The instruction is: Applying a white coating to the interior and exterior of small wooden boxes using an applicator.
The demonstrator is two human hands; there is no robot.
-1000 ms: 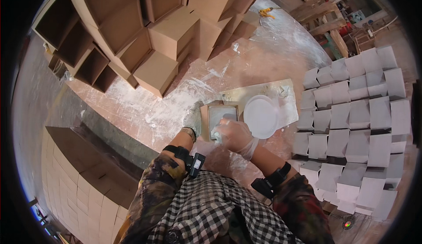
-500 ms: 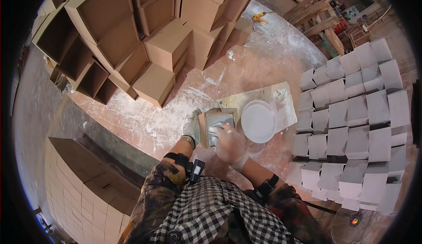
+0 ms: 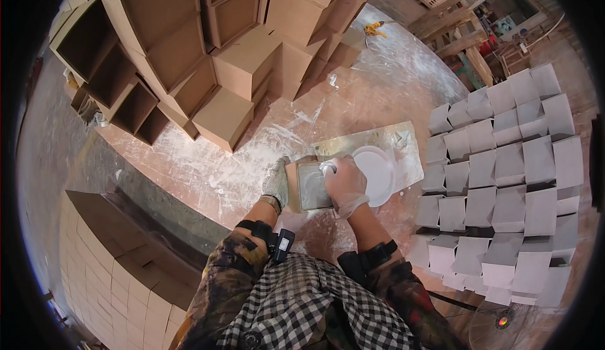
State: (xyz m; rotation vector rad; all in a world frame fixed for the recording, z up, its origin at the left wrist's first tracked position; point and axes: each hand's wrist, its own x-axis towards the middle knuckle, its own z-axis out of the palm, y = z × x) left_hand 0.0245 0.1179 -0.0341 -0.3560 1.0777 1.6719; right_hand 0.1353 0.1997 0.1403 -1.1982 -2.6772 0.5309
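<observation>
A small brown box stands on the worktable in front of me, its open side up and a wet-looking grey-white coating inside. My left hand, in a grey knit glove, grips the box's left side. In a thin clear glove, my right hand is closed over the box's far right edge. A white wad sticks out between its fingers; whether it is sponge or cloth I cannot tell. Just right of that hand is a round white tub of white material, partly covered by the hand, on a pale smeared board.
Brown boxes are piled at the far left of the white-smeared table. Stacked grey-white boxes fill the right side. More brown boxes stand at the near left. A yellow tool lies at the far edge. A fan is at the lower right.
My right hand has moved right and slightly away from me, from the middle of the box to its right edge, with the white wad. My left hand stays on the box.
</observation>
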